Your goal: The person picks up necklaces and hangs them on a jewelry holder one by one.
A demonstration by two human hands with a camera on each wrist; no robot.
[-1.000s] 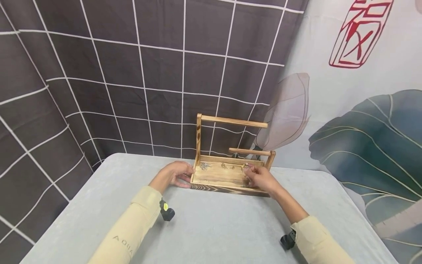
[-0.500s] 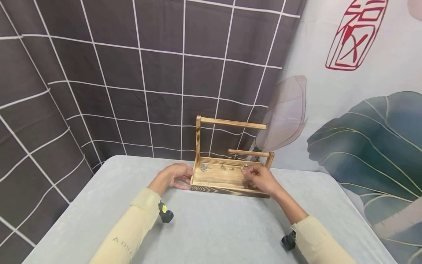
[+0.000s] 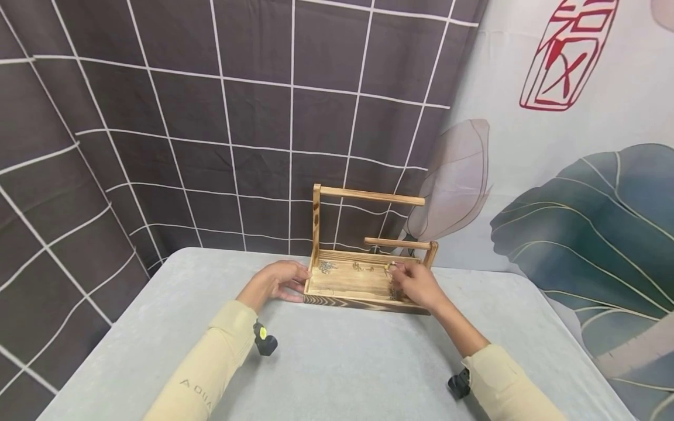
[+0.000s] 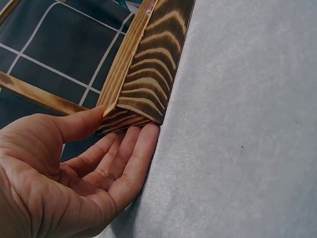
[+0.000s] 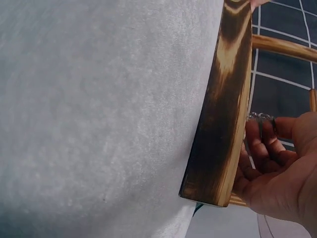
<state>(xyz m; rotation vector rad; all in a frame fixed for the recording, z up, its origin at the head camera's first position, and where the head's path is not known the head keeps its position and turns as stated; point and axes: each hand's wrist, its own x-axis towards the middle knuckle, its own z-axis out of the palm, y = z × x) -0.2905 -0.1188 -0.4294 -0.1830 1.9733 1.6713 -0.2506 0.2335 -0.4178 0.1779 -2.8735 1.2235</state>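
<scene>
A wooden jewelry stand (image 3: 347, 286) has a shallow tray base and two raised bars. My left hand (image 3: 281, 279) holds its left end. In the left wrist view, the thumb lies on the rim of the tray (image 4: 148, 74) and the fingers sit low against its end. Over the tray's right part, my right hand (image 3: 418, 283) pinches a small shiny piece of jewelry (image 5: 260, 117); its exact kind is unclear. A silvery cluster of jewelry (image 3: 326, 266) lies at the tray's back left, gold-toned pieces (image 3: 358, 266) in the middle. My right hand hides part of the tray's right end.
The stand's tall upper bar (image 3: 371, 196) and lower bar (image 3: 397, 242) rise behind the tray. Pale cloth (image 3: 337, 362) covers the table. A dark grid-patterned curtain (image 3: 253, 117) and a printed white curtain (image 3: 516, 164) hang close behind.
My right fingers shift slightly at the tray's right part, still pinching the small piece. The left hand keeps its place on the stand. The head view has tilted up slightly.
</scene>
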